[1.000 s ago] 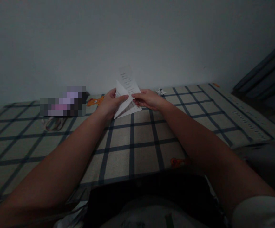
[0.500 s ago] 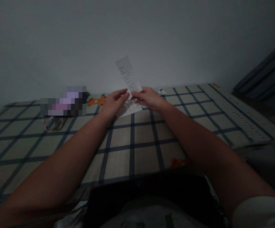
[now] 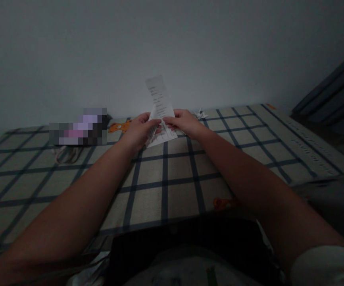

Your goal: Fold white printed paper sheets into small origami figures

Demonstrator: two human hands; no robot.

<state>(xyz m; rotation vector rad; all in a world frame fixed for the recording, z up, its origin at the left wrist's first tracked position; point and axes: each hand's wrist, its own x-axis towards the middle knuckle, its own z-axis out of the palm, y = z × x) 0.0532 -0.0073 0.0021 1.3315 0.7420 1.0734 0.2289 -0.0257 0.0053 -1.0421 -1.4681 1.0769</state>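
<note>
A long white paper slip with printed lines, like a receipt (image 3: 159,95), stands up between my two hands, its top tilted a little to the left. My left hand (image 3: 140,129) pinches its left side, thumb across the front and fingers behind. My right hand (image 3: 185,122) grips the right edge in the same way, the two thumb tips close together at the middle. Below the thumbs the slip's lower part spreads out close above the checked cloth (image 3: 148,186); I cannot tell whether it touches the cloth.
A crumpled or folded white paper piece (image 3: 200,114) lies behind my right hand. At the left sits a blurred-out purple and pink object (image 3: 84,127), with a pale looped cord (image 3: 66,155) in front. A wall rises behind; a dark curtain (image 3: 335,91) hangs at the right.
My left thumb and fingers have shifted onto the slip's left side, now wrapping around its edge. The slip's top has dropped slightly and turned more upright. My right hand has barely moved.
</note>
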